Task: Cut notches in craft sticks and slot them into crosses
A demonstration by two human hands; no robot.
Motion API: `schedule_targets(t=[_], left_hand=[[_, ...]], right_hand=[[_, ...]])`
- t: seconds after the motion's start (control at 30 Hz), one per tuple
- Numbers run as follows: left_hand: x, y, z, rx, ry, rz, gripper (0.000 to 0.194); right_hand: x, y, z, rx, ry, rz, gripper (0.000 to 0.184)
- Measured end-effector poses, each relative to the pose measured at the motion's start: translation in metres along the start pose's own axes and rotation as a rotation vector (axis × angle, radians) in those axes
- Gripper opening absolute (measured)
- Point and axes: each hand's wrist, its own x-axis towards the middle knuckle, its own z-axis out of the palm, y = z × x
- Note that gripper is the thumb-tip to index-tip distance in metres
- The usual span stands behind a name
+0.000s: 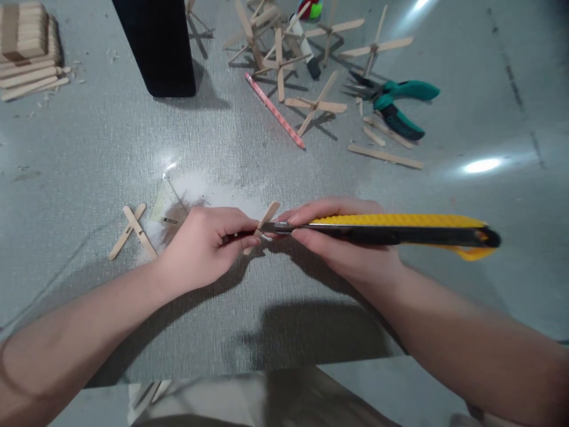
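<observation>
Bright yellow along one edge, a utility knife [400, 232] is gripped by the right hand [351, 255], its long axis running sideways and its blade pointing left. At the blade's end is a wooden craft stick [271, 212], slanting from lower left to upper right, pinched by the left hand [208, 243] over the tabletop [200, 142]. Beside that hand lie two crossed craft sticks [133, 224]; farther out, a pink pencil [274, 111] points lower right, and teal-handled pliers [386, 96] face left.
</observation>
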Motion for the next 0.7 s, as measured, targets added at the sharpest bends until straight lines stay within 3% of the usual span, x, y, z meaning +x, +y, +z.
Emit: schedule_targets(t=[0.43, 0.6, 0.7], left_hand=[[-0.001, 0.001, 0.000, -0.005, -0.007, -0.022, 0.021], [-0.005, -0.002, 0.001, -0.107, 0.093, -0.156, 0.034], [-0.006, -0.003, 0.001, -0.086, 0.114, -0.101, 0.028]], right_hand=[[0.004, 0.005, 0.004, 0.311, -0.028, 0.092, 0.009], [0.010, 0.006, 0.005, 0.459, 0.129, 0.064, 0.014], [0.013, 0.006, 0.002, 0.529, 0.081, 0.048, 0.015]])
